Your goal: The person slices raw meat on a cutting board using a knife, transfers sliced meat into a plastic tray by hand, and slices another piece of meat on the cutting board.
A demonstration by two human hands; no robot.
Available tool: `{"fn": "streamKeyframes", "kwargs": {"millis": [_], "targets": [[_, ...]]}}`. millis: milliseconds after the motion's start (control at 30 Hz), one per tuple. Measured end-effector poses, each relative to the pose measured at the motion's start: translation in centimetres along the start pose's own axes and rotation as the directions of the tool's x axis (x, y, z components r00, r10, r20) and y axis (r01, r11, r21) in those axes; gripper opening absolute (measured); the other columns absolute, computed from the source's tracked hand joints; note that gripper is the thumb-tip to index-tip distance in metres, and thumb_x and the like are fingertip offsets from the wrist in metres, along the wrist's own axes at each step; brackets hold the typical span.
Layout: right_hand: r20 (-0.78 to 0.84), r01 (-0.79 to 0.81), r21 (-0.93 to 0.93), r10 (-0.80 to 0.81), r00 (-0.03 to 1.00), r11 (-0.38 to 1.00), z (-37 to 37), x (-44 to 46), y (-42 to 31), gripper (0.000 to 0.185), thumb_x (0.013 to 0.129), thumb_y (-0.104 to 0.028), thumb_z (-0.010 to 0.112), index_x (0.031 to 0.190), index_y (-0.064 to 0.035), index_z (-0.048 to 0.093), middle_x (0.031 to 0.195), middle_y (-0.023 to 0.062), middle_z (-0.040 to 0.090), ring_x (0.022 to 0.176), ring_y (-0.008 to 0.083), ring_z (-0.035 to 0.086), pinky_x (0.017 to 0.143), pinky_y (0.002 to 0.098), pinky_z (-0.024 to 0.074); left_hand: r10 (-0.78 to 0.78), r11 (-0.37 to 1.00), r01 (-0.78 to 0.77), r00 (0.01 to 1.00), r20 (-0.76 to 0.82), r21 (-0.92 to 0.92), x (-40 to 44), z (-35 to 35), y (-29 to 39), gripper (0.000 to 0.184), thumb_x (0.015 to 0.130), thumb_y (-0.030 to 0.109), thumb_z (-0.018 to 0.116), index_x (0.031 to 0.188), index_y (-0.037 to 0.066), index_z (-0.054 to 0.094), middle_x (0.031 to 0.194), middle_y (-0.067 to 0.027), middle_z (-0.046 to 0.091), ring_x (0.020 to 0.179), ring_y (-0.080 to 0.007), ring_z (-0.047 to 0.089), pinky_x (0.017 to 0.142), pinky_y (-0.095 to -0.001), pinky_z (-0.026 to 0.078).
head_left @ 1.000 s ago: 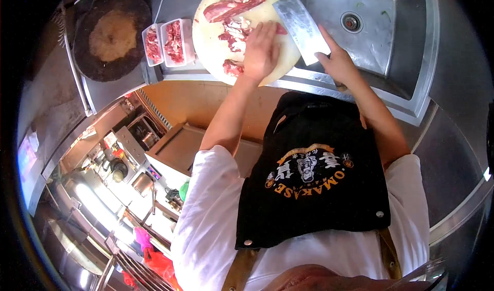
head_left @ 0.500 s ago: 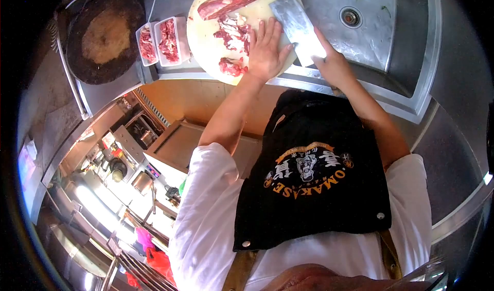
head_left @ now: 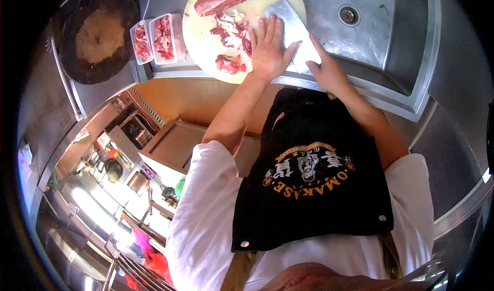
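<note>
Right hand [head_left: 329,73] grips one cleaver [head_left: 291,23], blade crossing the board [head_left: 198,38]'s four o'clock rim; left hand [head_left: 268,55] lies flat, fingers spread, partly over the blade! Three portions of meat [head_left: 226,36] run from twelve to seven, bare board at nine, two filled tubs [head_left: 178,38] just beyond, one roomy sink [head_left: 368,31] at three.

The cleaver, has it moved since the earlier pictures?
Yes. Judged against the sink drain, the cleaver has shifted towards the apron, and slightly left in the picture.
</note>
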State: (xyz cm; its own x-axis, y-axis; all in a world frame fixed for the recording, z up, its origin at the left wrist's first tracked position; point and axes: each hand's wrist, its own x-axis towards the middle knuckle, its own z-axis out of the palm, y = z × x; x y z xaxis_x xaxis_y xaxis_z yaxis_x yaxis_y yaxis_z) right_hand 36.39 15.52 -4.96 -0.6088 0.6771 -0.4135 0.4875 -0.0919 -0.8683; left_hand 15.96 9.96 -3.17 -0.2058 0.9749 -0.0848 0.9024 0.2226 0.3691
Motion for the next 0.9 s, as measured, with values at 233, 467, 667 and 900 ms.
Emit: {"fn": "streamKeyframes", "kwargs": {"millis": [233,467,667,900], "targets": [[0.091,0.004,-0.055,0.001,0.996,0.999,-0.1,-0.2,0.2,0.083,0.095,-0.020,0.067,0.164,-0.0396,0.025,0.124,0.0297,0.068,0.099,0.0426,0.073,0.090,0.0469,0.0560,-0.041,0.991,0.039,0.999,0.012,0.127,-1.9,0.1,2.1,0.087,0.098,0.065,0.049,0.158,0.003,0.041,0.168,-0.0152,0.034,0.157,-0.0423,0.023,0.124,-0.0659,0.005],[0.215,-0.134,-0.108,0.155,0.964,0.985,-8.1,-6.1,1.8,0.080,0.097,-0.016,0.066,0.165,-0.0338,0.028,0.141,0.0248,0.063,0.118,0.0386,0.069,0.100,0.0420,0.0529,-0.124,0.980,0.125,0.992,-0.018,0.158,-4.3,0.1,1.5,0.079,0.098,0.062,0.052,0.155,0.008,0.048,0.168,-0.0146,0.033,0.158,-0.0410,0.022,0.123,-0.0682,0.009],[0.066,-0.115,0.045,0.112,0.991,0.992,-3.3,-3.0,-1.5,0.078,0.098,-0.020,0.065,0.165,-0.0280,0.028,0.156,0.0224,0.049,0.140,0.0370,0.054,0.111,0.0393,0.0445,0.025,0.999,-0.027,0.999,-0.038,-0.029,-4.4,-2.2,-1.7,0.066,0.098,0.042,0.064,0.154,0.011,0.050,0.167,-0.0168,0.034,0.155,-0.0432,0.026,0.122,-0.0672,0.013],[-0.064,-0.026,-0.038,0.023,0.998,0.999,1.4,-3.1,-0.9,0.080,0.097,-0.027,0.065,0.166,-0.0327,0.024,0.135,0.0283,0.064,0.109,0.0458,0.069,0.094,0.0475,0.0539,0.127,0.990,-0.133,0.987,0.102,0.055,-3.8,-2.1,-3.0,0.076,0.100,0.046,0.059,0.160,0.004,0.037,0.168,-0.0149,0.033,0.155,-0.0428,0.025,0.124,-0.0650,0.010]]}}
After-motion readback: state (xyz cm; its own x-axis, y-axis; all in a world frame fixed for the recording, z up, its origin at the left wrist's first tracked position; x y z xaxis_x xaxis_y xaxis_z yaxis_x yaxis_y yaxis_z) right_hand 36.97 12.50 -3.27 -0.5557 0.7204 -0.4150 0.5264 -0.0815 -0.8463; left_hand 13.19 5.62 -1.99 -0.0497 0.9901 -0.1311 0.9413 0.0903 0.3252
